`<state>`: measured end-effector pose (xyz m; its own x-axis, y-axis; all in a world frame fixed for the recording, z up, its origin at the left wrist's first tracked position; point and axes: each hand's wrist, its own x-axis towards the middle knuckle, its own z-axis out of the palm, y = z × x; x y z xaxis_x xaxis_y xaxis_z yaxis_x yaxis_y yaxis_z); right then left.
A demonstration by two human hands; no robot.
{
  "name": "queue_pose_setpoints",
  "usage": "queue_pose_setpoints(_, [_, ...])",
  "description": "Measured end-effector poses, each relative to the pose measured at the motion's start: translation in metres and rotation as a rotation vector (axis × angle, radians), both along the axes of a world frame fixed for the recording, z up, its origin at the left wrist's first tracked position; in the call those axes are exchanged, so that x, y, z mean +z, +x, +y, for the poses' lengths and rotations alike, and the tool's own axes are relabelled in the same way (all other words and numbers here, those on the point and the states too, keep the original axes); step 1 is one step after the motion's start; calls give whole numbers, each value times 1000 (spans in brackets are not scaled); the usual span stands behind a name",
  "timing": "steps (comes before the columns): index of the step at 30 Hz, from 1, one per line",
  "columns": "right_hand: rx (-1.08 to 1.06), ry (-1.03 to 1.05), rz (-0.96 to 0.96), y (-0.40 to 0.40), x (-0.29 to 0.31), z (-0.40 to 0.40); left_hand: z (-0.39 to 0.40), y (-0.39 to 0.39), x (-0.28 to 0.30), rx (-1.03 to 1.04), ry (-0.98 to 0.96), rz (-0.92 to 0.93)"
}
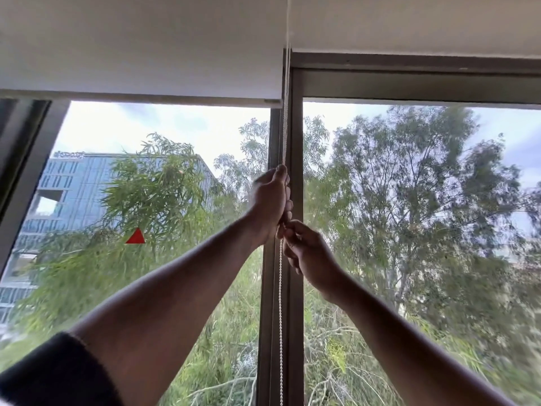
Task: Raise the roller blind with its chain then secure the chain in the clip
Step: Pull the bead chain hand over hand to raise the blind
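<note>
A white roller blind (140, 54) covers the top of the left window, its bottom bar level with the upper part of the glass. A white bead chain (281, 303) hangs in front of the grey window post (296, 136) and runs up past the blind's right edge. My left hand (270, 200) is closed around the chain at mid height. Just below it, touching it, my right hand (307, 253) pinches the same chain. No clip shows in the view.
A second white blind (409, 22) sits higher over the right window, above its grey frame. A dark frame edge (20, 159) stands at the far left. Outside are trees and a glass building.
</note>
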<state>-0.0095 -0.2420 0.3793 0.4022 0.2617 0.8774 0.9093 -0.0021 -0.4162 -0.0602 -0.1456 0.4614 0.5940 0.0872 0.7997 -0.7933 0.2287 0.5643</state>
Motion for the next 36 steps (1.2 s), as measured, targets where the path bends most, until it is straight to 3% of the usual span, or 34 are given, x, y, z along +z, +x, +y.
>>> queue_pose_setpoints(7, [-118,76,250,-2,22,-16,14,14,-37,149,82,-55])
queue_pose_setpoints(13, [288,219,399,-30,96,5,9,31,-98,26,141,29])
queue_pose_setpoints(15, [306,250,450,-30,105,16,10,35,-113,18,128,52])
queue_pose_setpoints(17, [157,282,379,-22,105,27,13,37,-116,9,131,37])
queue_pose_setpoints(21, [-141,321,-50,0,95,43,20,39,-101,43,231,36])
queue_pose_setpoints(23, [-235,347,-151,4,92,43,27,40,-87,55,276,98])
queue_pose_setpoints(26, [-303,304,-216,8,81,39,35,37,-60,83,244,181])
queue_pose_setpoints(36, [-215,181,-262,6,46,9,16,-12,36,74,139,57])
